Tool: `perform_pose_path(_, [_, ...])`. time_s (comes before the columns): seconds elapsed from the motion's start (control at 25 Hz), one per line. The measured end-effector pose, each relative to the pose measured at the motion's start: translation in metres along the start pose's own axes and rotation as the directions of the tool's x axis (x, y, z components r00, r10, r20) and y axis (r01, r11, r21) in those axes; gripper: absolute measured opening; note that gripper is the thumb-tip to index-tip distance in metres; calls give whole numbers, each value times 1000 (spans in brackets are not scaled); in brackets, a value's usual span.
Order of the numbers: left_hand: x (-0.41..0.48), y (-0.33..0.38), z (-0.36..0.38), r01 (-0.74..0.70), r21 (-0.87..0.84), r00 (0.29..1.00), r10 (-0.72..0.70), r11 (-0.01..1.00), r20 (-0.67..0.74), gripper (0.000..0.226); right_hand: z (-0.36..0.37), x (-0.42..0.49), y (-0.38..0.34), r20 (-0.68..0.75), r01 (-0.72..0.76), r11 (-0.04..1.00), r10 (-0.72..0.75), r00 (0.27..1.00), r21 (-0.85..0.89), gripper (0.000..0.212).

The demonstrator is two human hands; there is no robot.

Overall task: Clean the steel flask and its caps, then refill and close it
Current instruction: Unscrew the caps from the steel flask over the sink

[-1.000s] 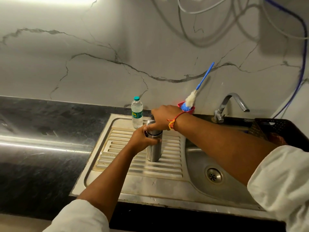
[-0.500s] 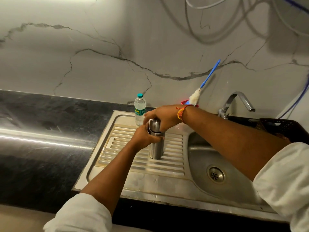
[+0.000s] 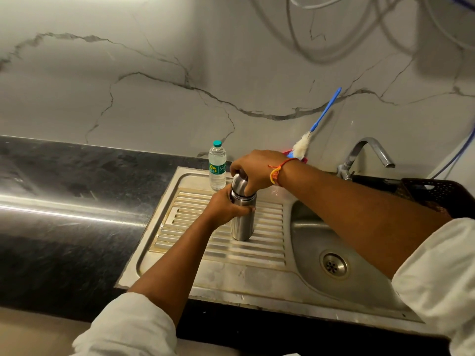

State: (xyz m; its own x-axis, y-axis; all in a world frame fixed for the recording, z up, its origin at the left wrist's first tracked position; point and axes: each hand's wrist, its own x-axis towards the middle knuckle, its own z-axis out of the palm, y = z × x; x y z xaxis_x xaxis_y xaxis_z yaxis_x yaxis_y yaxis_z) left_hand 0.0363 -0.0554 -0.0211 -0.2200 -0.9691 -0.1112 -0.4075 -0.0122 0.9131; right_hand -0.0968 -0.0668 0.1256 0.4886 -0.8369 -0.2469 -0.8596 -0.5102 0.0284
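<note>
The steel flask (image 3: 241, 224) stands upright on the ribbed drainboard (image 3: 267, 242) of the sink. My left hand (image 3: 226, 205) grips its body just under the neck. Its steel outer cap (image 3: 237, 185) sits on top, and my right hand (image 3: 253, 170) holds that cap from above with curled fingers. A small plastic water bottle (image 3: 217, 165) with a teal lid stands just behind the flask, near the back edge of the drainboard.
The sink basin (image 3: 359, 283) with its drain lies to the right, under a steel tap (image 3: 367, 154). A blue-handled bottle brush (image 3: 314, 124) leans on the marble wall from a red holder. A black crate (image 3: 442, 196) sits far right. Dark stone counter (image 3: 64, 214) stretches left.
Both hands stay on the flask and its cap. My right hand has shifted its grip a little round the cap, while the camera view has moved slightly.
</note>
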Motion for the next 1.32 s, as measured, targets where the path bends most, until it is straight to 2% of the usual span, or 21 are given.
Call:
perform_pose_path(0.08, [-1, 2, 0, -4, -5, 1000, 4, 1000, 15, 67, -1, -4, 6, 8, 36, 998, -37, 999, 59, 63])
perform_pose_path(0.28, [-1, 2, 0, -26, -9, 999, 27, 1000, 31, 72, 6, -16, 18, -90, 109, 977, -93, 992, 183, 64])
perform_pose_path(0.44, [-6, 4, 5, -25, -39, 1000, 25, 999, 9, 73, 14, -35, 26, -206, 90, 910, -5, 978, 405, 62])
perform_pose_path(0.52, [-12, 3, 10, -25, -47, 999, 24, 999, -36, 75, 23, -49, 31, -233, 68, 825, 79, 969, 562, 60])
perform_pose_path(0.64, [-22, -9, 18, -19, -28, 995, 17, 999, -96, 85, 40, -69, 38, -206, 19, 613, 236, 950, 790, 51])
perform_pose_path(0.72, [-30, -23, 21, -2, 32, 993, 5, 999, -114, 93, 59, -80, 40, -161, -11, 473, 322, 933, 881, 41])
perform_pose_path(0.8, [-39, -34, 23, 32, 103, 993, -20, 994, -115, 103, 87, -86, 41, -86, -83, 408, 380, 921, 909, 31])
perform_pose_path(0.88, [-51, -41, 26, 69, 172, 993, -50, 983, -107, 111, 121, -89, 42, 7, -206, 465, 394, 919, 861, 37])
perform_pose_path(1.0, [-63, -49, 32, 105, 265, 992, -81, 959, -99, 116, 161, -95, 34, 128, -332, 651, 341, 931, 683, 59])
perform_pose_path(1.08, [-67, -53, 36, 120, 313, 991, -92, 942, -102, 116, 179, -98, 24, 150, -293, 760, 254, 956, 579, 58])
perform_pose_path(1.32, [-74, -61, 42, 148, 375, 988, -118, 915, -103, 115, 217, -94, 5, 140, -153, 893, 102, 985, 423, 50])
